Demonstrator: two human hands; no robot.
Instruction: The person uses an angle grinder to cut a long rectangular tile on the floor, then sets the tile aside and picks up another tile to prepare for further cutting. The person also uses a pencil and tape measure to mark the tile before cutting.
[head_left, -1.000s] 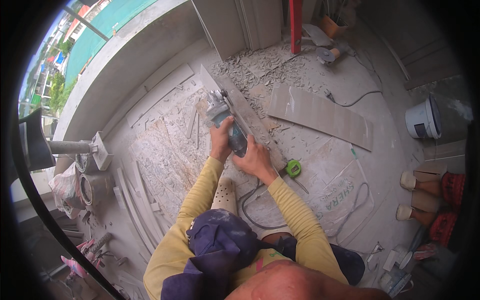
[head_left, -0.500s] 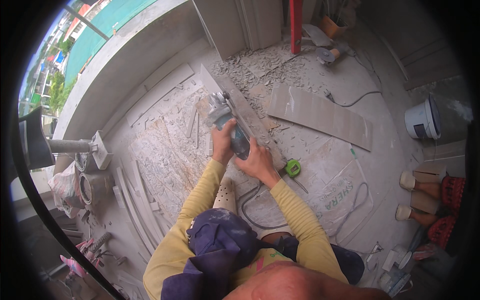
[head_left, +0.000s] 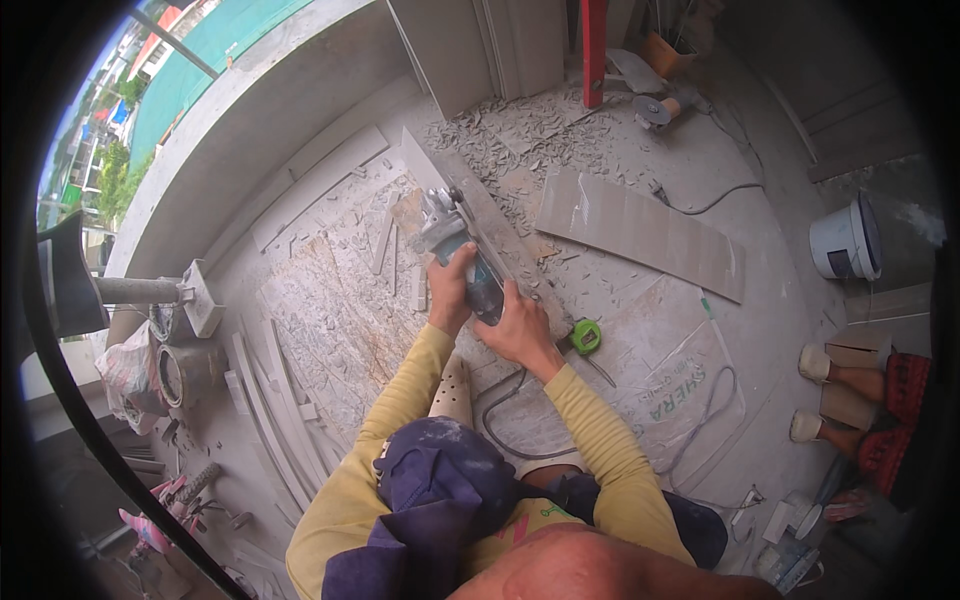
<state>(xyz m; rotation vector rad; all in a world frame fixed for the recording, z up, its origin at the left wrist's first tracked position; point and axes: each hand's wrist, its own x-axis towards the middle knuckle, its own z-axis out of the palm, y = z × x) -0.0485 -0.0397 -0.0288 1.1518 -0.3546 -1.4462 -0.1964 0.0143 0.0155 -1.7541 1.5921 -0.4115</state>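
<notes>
A teal and grey angle grinder (head_left: 478, 282) is in both my hands, its grey head (head_left: 440, 215) pointing away from me. My left hand (head_left: 450, 290) is wrapped round the middle of its body. Its rear end is gripped by my right hand (head_left: 522, 328), whose thumb lies close to a narrow grey board (head_left: 424, 165). That board stands on edge along the grinder's right side. The disc is mostly hidden between the head and the board. A dark power cord (head_left: 492, 405) curls on the floor below my right hand.
A green tape measure (head_left: 586, 337) lies right of my right hand. Beyond it rests a flat grey board (head_left: 640, 235). Broken chips (head_left: 520, 130) litter the far floor, near another grinder (head_left: 655, 112). A white bucket (head_left: 845, 240) and a seated person's feet (head_left: 812, 362) are at right; cut strips (head_left: 270, 410) lie left.
The grinder and both hands have slid slightly toward me along the upright board. My grip on the grinder is the same.
</notes>
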